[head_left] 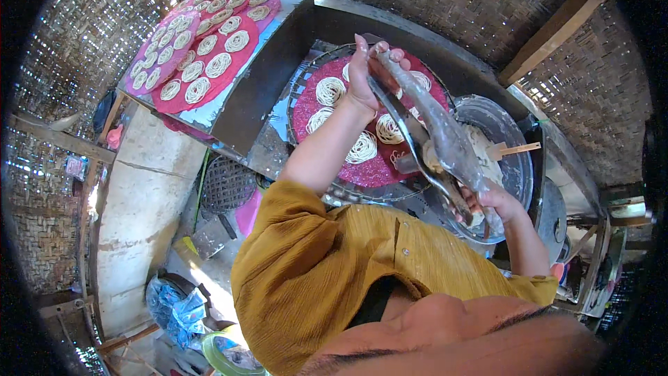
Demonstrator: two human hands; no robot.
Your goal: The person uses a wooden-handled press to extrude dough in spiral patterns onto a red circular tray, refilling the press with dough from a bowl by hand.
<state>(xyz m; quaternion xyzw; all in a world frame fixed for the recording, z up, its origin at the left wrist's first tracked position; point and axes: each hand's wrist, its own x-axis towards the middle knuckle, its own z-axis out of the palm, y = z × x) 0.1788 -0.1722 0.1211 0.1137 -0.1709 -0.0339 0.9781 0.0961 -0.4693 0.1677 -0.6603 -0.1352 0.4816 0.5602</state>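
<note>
Metal long-handled noodle press [424,125] is gripped by both hands, left hand [369,69] at its top, right hand [487,202] low; beneath, one round pink-lined wire tray [327,167] holds about six noodle coils [362,147]; one metal dough bowl [515,160] beside.

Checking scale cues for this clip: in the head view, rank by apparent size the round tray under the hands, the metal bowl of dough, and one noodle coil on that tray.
1. Round tray, largest.
2. Metal bowl, clearly smaller, partly hidden by the press.
3. Noodle coil, by far the smallest.
</note>
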